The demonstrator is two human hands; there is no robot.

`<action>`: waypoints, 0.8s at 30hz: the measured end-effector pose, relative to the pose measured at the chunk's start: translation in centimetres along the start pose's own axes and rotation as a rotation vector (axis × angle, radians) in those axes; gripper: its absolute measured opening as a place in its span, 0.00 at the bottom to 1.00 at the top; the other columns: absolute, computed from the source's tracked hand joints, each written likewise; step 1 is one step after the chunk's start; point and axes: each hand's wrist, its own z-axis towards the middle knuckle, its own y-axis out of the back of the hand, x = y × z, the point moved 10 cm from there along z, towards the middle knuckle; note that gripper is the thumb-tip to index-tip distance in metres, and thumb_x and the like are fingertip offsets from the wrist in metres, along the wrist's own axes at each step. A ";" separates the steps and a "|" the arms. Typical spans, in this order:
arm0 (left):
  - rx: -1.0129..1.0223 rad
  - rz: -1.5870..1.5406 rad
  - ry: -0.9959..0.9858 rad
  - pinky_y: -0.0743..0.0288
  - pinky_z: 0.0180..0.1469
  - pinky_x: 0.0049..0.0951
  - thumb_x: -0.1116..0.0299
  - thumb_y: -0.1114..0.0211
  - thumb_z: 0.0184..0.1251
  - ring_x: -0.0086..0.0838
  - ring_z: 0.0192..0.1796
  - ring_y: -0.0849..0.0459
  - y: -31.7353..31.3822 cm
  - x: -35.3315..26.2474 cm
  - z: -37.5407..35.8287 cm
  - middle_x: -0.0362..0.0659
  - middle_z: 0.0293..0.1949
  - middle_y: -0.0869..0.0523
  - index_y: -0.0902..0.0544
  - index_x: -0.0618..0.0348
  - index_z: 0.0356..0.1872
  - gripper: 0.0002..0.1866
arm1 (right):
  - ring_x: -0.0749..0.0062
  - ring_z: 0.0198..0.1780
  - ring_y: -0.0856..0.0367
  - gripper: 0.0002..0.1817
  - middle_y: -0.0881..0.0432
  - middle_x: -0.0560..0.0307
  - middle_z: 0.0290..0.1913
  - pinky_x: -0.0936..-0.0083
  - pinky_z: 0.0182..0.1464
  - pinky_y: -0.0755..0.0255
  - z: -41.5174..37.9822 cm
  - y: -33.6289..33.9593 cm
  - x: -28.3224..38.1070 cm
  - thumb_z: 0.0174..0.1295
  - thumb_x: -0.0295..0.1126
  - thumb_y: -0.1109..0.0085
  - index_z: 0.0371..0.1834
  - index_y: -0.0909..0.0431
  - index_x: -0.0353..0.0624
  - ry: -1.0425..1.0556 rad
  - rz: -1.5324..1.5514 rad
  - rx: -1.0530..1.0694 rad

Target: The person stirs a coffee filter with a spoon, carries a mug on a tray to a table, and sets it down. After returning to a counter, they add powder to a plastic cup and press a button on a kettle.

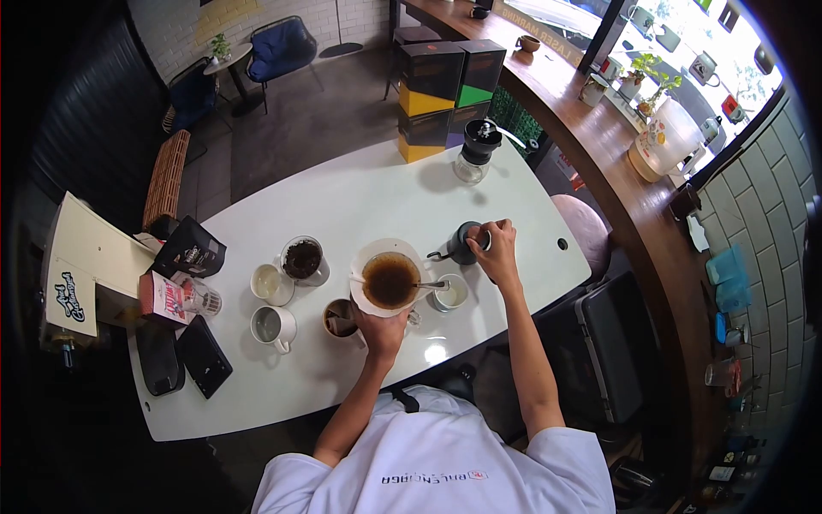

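Note:
A white paper coffee filter [358, 295] flares out around dark brown, wet coffee [390, 278]. My left hand [381, 330] is closed around its near side; whatever supports the filter underneath is hidden. A metal spoon [431, 285] rests in the coffee, its handle pointing right over a white cup [454, 293] of pale contents. My right hand [498, 244] grips the handle of a small dark gooseneck kettle [463, 248], whose spout points left. Beside my left hand stands a brown-rimmed mug [336, 319] with something pale and dark inside.
To the left are a cup of dark grounds [302, 259], two light mugs [272, 325], a black pouch [193, 248], a pink box [163, 298] and a tablet [205, 357]. A hand grinder [476, 152] and stacked boxes [432, 81] stand at the back.

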 end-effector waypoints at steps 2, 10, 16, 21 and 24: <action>-0.007 0.021 -0.003 0.25 0.51 0.35 0.78 0.23 0.42 0.37 0.43 0.15 0.0 0.5 -0.2 0.48 0.40 0.15 0.24 0.67 0.48 0.28 | 0.49 0.49 0.30 0.16 0.27 0.40 0.46 0.59 0.53 0.32 0.1 -0.1 -0.1 0.48 0.30 0.28 0.39 0.21 0.35 0.000 -0.008 0.003; -0.007 0.020 0.136 0.39 0.68 0.43 0.73 0.19 0.40 0.48 0.64 0.31 1.9 -0.6 -0.5 0.58 0.62 0.33 0.48 0.67 0.70 0.56 | 0.46 0.53 0.32 0.25 0.30 0.38 0.50 0.59 0.57 0.34 -0.5 1.4 0.3 0.50 0.32 0.29 0.51 0.25 0.33 0.001 0.002 -0.047; -0.022 0.021 0.071 0.38 0.68 0.41 0.76 0.24 0.44 0.45 0.63 0.30 4.0 -2.7 -1.2 0.58 0.60 0.33 0.49 0.67 0.70 0.52 | 0.46 0.54 0.32 0.25 0.31 0.37 0.51 0.58 0.56 0.33 -1.0 2.3 -0.3 0.56 0.37 0.32 0.53 0.26 0.32 -0.036 0.046 -0.019; 0.030 -0.053 0.155 0.30 0.61 0.34 0.74 0.24 0.48 0.37 0.57 0.25 4.6 -2.7 -3.1 0.55 0.55 0.28 0.42 0.65 0.66 0.45 | 0.47 0.53 0.30 0.23 0.29 0.38 0.49 0.58 0.56 0.33 -1.5 3.2 -0.6 0.56 0.36 0.33 0.52 0.25 0.34 -0.045 0.168 -0.045; 0.306 -0.219 0.336 0.25 0.53 0.27 0.74 0.27 0.53 0.27 0.49 0.20 2.4 -2.3 -4.9 0.47 0.46 0.21 0.35 0.63 0.61 0.34 | 0.50 0.50 0.27 0.22 0.28 0.41 0.48 0.59 0.54 0.31 -2.2 4.7 -1.2 0.56 0.35 0.33 0.51 0.24 0.34 -0.026 0.231 -0.104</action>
